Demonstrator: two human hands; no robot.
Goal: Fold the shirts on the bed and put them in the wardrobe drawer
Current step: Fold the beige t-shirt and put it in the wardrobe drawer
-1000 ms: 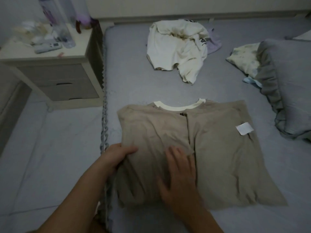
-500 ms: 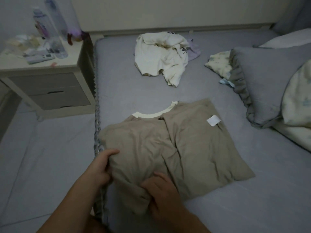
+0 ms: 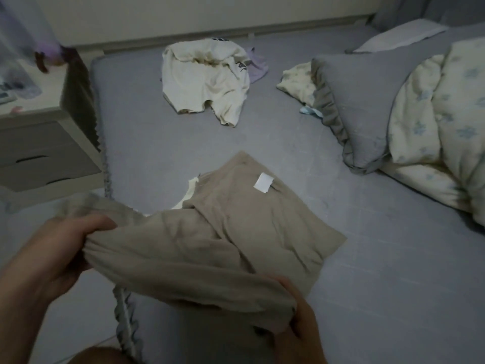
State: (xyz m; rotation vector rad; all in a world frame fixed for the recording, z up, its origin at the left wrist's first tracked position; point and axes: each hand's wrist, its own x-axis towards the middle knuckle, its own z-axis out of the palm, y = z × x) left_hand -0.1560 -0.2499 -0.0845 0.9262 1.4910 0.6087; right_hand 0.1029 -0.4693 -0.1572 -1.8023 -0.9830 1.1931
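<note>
Bed (image 3: pixel 367 285) fills most of the view, its grey sheet carrying everything that matters: a floral duvet (image 3: pixel 441 122) bunched at the right, a grey frilled pillow (image 3: pixel 357 101) beside it, and a pale nightstand (image 3: pixel 39 143) standing off the left edge. Towards the far side lies a cream shirt (image 3: pixel 204 82), crumpled and unfolded, with a bit of lilac cloth showing from under its right edge. Nearer, the beige shirt (image 3: pixel 236 232) is partly folded, its sides turned in, a white label (image 3: pixel 263 182) showing on top and a strip of cream collar (image 3: pixel 190 191) peeking out at the far left; its near end is raised off the sheet while the far end rests on it. The left hand (image 3: pixel 60 248) grips the near-left corner with fingers curled over the bunched cloth, and the right hand (image 3: pixel 296 324) holds the near-right edge, fingers wrapped under and thumb on top. The step in hand looks like the crosswise fold of this shirt, bringing the hem up towards the collar. The next move calls for carrying both corners forward evenly and laying them flat near the collar so the turned-in sides do not slip open; the cream shirt is not yet done, and no wardrobe drawer is in view
</note>
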